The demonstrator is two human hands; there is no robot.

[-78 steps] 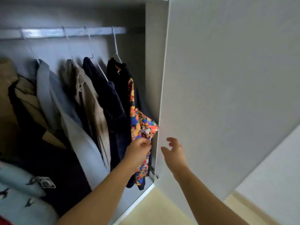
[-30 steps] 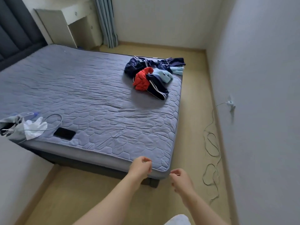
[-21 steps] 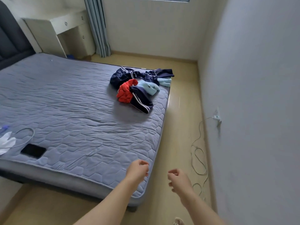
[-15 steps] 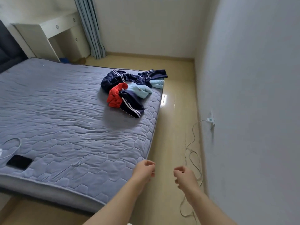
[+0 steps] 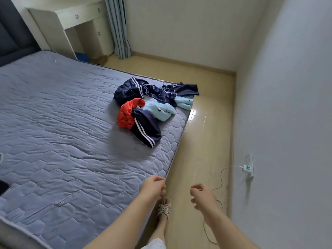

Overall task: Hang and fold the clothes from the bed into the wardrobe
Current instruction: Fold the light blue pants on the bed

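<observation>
Clothes (image 5: pixel 152 112) in a crumpled heap are lying on the grey-blue quilted mattress (image 5: pixel 62 123), near its far right corner and well ahead of me. Reading the heap from the left: a bright red crumpled garment (image 5: pixel 125 114) is sitting against navy trousers with white side stripes (image 5: pixel 146 130), a fluffy light-blue fleece piece (image 5: pixel 159 110) is spilling toward the mattress edge, and another navy white-striped garment (image 5: pixel 143 90) is sprawling behind them all. Nearer me, my left hand (image 5: pixel 152 186) is hanging over the mattress's near edge, fingers loosely curled and gripping nothing. My right hand (image 5: pixel 203 196) is floating beside it over the pale wooden floor (image 5: pixel 203 141), fingers likewise slack and half-bent, carrying nothing. Further right a thin white cable (image 5: pixel 228 169) is trailing down from a wall socket (image 5: pixel 249 168). The wardrobe is not showing here, so I am unable to tell what is hanging inside. I am judging that at least these few pieces are waiting to be fetched, then hung or folded, and both my hands are free for the next one.
</observation>
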